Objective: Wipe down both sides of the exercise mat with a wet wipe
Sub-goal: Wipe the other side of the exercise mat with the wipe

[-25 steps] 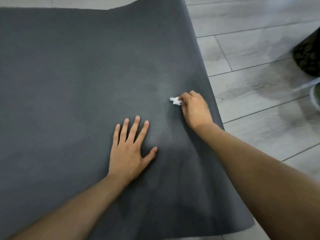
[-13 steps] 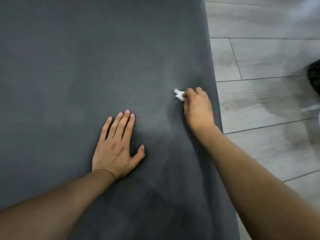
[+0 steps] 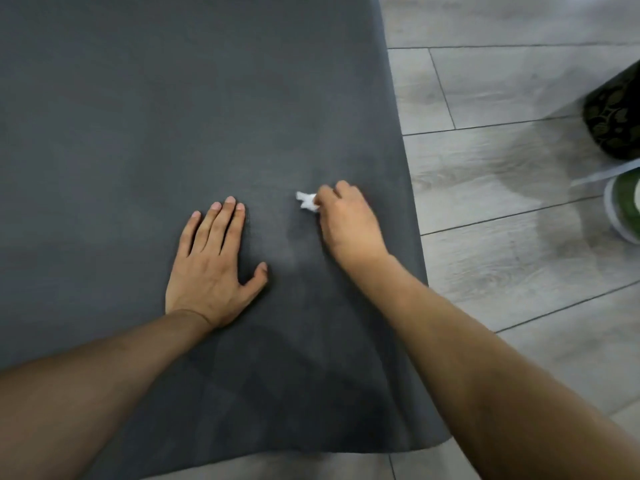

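The dark grey exercise mat (image 3: 173, 116) lies flat on the pale plank floor (image 3: 519, 271), filling the left and centre of the frame, its right edge running down just right of centre. The right hand (image 3: 349, 226) is clenched around a small bunched white wet wipe (image 3: 307, 201), pressing it to the mat a little right of the frame's centre, near that right edge. The left hand (image 3: 211, 268) is released and flat — fingers together, thumb out — palm down on the mat just left of the wipe, gripping nothing.

The step in hand looks like wiping the upper face. To do it well, the flat hand should pin the mat so it does not creep or ripple, while the wipe travels in overlapping strokes out to the edge. The wipe is wadded very small — opening it out would likely cover more per pass. The underside appears not yet dealt with.
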A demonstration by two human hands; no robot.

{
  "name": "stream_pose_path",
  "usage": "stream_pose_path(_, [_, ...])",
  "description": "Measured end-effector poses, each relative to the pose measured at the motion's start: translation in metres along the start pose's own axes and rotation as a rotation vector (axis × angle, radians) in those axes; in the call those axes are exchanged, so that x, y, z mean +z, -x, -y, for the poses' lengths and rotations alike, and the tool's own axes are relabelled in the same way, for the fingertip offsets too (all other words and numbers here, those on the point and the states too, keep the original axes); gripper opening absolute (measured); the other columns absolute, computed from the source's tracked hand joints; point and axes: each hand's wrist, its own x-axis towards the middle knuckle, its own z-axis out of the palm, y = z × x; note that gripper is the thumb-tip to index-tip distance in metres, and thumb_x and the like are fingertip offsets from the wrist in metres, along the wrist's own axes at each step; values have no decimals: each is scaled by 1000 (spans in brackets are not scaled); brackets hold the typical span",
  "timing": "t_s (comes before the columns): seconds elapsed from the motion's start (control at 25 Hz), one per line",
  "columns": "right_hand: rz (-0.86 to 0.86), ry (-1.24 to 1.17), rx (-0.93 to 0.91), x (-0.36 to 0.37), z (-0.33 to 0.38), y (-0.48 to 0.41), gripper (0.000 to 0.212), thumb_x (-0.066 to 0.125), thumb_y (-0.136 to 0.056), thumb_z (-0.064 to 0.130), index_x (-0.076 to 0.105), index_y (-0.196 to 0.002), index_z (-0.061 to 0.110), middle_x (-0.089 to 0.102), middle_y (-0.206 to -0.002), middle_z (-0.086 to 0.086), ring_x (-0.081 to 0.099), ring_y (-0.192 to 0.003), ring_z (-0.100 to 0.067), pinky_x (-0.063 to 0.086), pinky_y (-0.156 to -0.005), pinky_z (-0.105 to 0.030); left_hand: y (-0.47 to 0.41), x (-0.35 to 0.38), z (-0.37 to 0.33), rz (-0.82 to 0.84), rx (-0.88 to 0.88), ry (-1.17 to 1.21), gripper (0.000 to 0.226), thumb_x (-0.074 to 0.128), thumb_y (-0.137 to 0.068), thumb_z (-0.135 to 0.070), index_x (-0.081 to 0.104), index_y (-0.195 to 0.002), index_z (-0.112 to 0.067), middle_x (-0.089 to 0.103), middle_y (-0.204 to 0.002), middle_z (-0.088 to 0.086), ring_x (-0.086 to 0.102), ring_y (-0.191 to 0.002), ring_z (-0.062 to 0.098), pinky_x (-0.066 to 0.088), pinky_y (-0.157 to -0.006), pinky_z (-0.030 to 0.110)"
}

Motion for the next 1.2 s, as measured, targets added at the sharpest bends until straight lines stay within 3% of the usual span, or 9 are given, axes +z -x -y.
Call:
stream_pose_path(0.12, [-86, 107, 374, -15, -60, -16, 20, 48, -94, 5, 61, -109, 9, 56, -108, -16, 54, -100, -36, 40, -79, -39, 0, 2, -1, -9, -4, -4, 91, 39, -89, -60, 23, -160, -6, 25, -167, 13, 21, -155, 29, 14, -127, 50])
stream_pose_path(0.24, [-163, -15, 526, -10, -38, -6, 20, 50, -92, 6, 62, -108, 10, 57, -109, -15, 56, -97, -34, 41, -79, -37, -1, 2, -1, -5, -3, -12, 91, 38, -89, -61, 22, -161, -6, 24, -167, 13, 20, -156, 28, 13, -127, 49])
stream_pose_path(0.4, [-7, -162, 178, 8, 50, 52, 8, 61, -86, 5, 63, -93, 8, 57, -91, -16, 56, -80, -37, 44, -66, -41, 1, 2, -1, -9, -7, -22, 92, 38, -88, -61, 22, -161, -6, 23, -168, 13, 21, -155, 28, 13, -127, 48])
stream_pose_path(0.48, [11, -89, 59, 6, 34, 57, 11, 64, -83, 2, 63, -93, 7, 57, -90, -16, 56, -79, -37, 47, -66, -41, 1, 1, -1, -5, 2, -15, 92, 37, -89, -61, 21, -161, -6, 23, -168, 13, 21, -155, 28, 14, -127, 49])
stream_pose_path(0.64, [-113, 38, 443, -19, -53, 24, 17, 51, -93, 4, 62, -105, 7, 57, -105, -18, 56, -93, -38, 41, -76, -40, 0, 4, 0, -18, 3, -15, 92, 37, -89, -61, 21, -161, -7, 23, -168, 13, 20, -155, 30, 13, -127, 49])
stream_pose_path(0.76, [-161, 5, 546, -12, -39, 30, 17, 49, -94, 6, 62, -104, 8, 57, -105, -16, 57, -92, -36, 39, -74, -37, -1, 3, -1, -26, 0, 6, 91, 38, -89, -61, 22, -160, -6, 23, -167, 12, 20, -155, 30, 12, -128, 48])
stream_pose_path(0.92, [-70, -168, 295, 10, 61, 81, 14, 67, -77, 0, 63, -89, 7, 56, -87, -15, 55, -75, -34, 43, -65, -38, 1, 0, -1, -4, -7, 19, 92, 39, -89, -60, 21, -161, -6, 22, -168, 12, 18, -156, 28, 10, -128, 47])
stream_pose_path(1.04, [-10, -72, 20, 10, 45, 84, 20, 71, -73, -2, 62, -88, 7, 56, -85, -14, 54, -73, -33, 48, -65, -39, 1, 0, -1, -3, 4, 28, 92, 37, -89, -61, 21, -161, -7, 21, -169, 11, 18, -156, 28, 10, -128, 47])
stream_pose_path(1.2, [-148, 58, 426, -5, -29, 51, 14, 52, -92, 7, 61, -102, 7, 55, -102, -17, 53, -91, -37, 40, -77, -41, 0, 3, 1, -27, 0, 7, 90, 39, -91, -60, 21, -161, -7, 22, -168, 11, 18, -156, 27, 10, -128, 47])
